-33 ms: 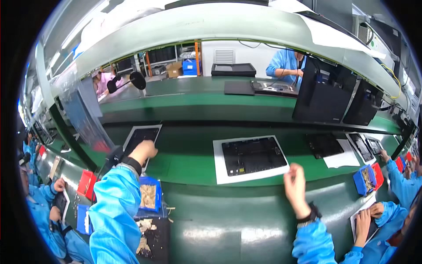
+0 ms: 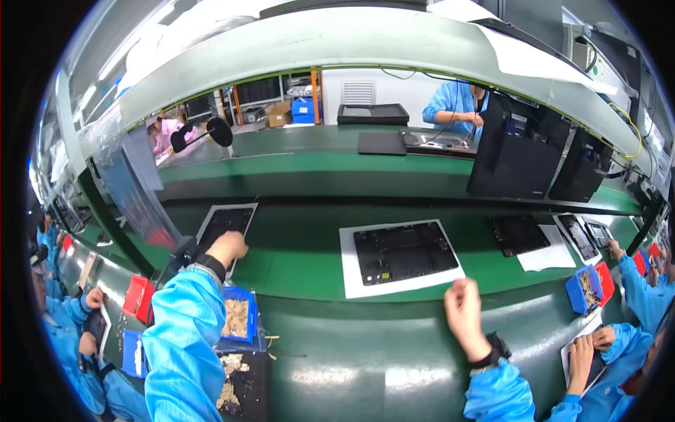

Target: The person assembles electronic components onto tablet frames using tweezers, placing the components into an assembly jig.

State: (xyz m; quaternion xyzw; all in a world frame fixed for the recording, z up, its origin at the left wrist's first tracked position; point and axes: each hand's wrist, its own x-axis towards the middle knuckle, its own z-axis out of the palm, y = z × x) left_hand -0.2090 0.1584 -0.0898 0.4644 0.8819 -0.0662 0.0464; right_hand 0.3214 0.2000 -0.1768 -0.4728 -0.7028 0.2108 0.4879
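My left hand (image 2: 228, 247) reaches over the near right corner of a black laptop-cover-like panel (image 2: 232, 219) on a white sheet. Its fingers curl down, and whatever they may hold is hidden. My right hand (image 2: 465, 316) hovers with curled fingers just in front of the middle white sheet (image 2: 349, 271), apart from it, with nothing visible in it. On that sheet lies a larger black panel (image 2: 406, 252), inner side up, with a small yellow patch near its near left corner.
By my left forearm stand a blue bin (image 2: 239, 316) of tan scraps and a red bin (image 2: 138, 295). More scraps lie on a dark mat (image 2: 249, 394). Another black panel (image 2: 519, 234) lies to the right, near a blue bin (image 2: 583, 290). Co-workers sit on both sides.
My right hand has moved slightly nearer and left, away from the corner of the middle sheet. My left hand has shifted slightly toward me, still over the left panel.
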